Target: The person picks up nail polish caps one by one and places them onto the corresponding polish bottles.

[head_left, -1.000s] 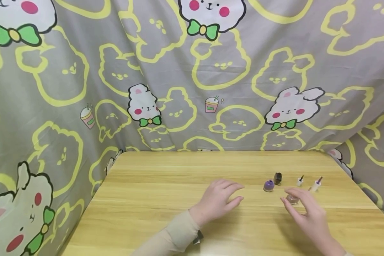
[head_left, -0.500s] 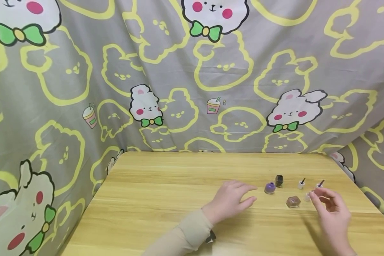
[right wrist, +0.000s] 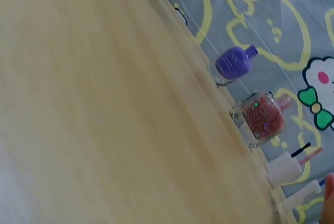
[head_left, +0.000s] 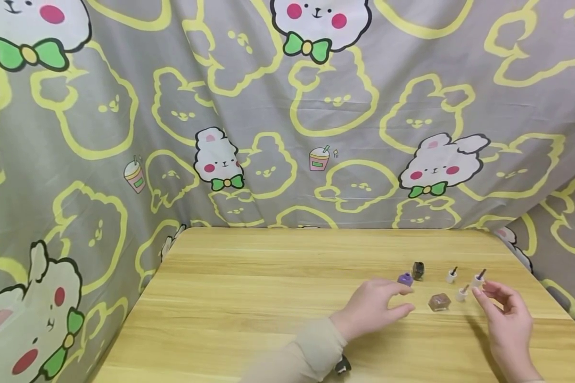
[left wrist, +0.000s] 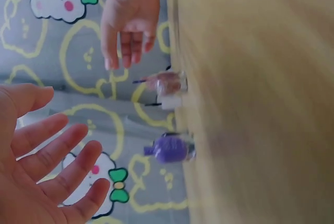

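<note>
My left hand (head_left: 376, 308) is held over the table with its fingers apart and holds nothing; its fingertips partly cover the purple nail polish bottle (head_left: 405, 279) in the head view. In the left wrist view that purple bottle stands uncapped, a short way from the spread fingers. My right hand (head_left: 510, 316), its fingers loosely bent and nothing seen between them, hovers beside a white cap with a purple brush (head_left: 479, 279). Left of it, a white cap with a pinkish brush (head_left: 462, 293) stands brush-up near the open pink glitter polish bottle (right wrist: 264, 117).
An uncapped black polish bottle (head_left: 418, 271) stands just behind the purple one. Farther back is a white cap with a black brush (head_left: 452, 274), brush up. The wooden table (head_left: 249, 276) meets a patterned grey curtain (head_left: 268, 106) at its back edge.
The right hand has left the pink glitter bottle and moved right; the cap with the pinkish brush now stands free of it. My left hand has moved right, toward the purple bottle.
</note>
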`<move>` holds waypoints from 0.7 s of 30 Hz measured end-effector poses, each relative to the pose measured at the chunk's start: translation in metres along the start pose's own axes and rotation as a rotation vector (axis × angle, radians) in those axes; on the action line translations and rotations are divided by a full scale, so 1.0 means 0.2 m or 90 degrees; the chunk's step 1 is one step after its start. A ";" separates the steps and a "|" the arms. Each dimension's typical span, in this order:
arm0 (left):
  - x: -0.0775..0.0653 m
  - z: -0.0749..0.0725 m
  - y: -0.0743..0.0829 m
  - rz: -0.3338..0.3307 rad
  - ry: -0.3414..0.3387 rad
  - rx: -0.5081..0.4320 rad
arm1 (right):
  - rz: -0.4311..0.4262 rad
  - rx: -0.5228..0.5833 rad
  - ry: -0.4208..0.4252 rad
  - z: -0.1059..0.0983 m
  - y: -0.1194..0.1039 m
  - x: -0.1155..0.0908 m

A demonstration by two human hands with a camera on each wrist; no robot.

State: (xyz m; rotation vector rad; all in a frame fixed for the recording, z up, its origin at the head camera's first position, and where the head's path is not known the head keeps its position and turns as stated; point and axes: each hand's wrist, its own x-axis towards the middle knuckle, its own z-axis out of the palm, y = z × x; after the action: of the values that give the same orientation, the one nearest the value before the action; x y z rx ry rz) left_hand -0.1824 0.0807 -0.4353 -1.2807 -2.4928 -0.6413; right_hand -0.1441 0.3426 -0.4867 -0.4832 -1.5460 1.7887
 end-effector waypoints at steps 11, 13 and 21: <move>0.09 0.12 0.08 -0.142 -0.038 -0.227 | 0.101 0.020 -0.136 -0.08 0.07 0.04; 0.11 0.14 0.10 -0.174 -0.037 -0.285 | 0.118 0.011 -0.149 -0.09 0.08 0.05; 0.17 0.20 0.15 -0.276 -0.016 -0.388 | 0.146 -0.121 -0.183 -0.11 0.08 0.07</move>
State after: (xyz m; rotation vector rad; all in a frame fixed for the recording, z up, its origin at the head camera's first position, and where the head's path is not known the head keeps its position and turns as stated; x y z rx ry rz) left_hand -0.1783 0.1402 -0.4483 -0.8899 -2.7190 -1.5878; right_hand -0.1427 0.3670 -0.5055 -0.5302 -1.9388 1.9603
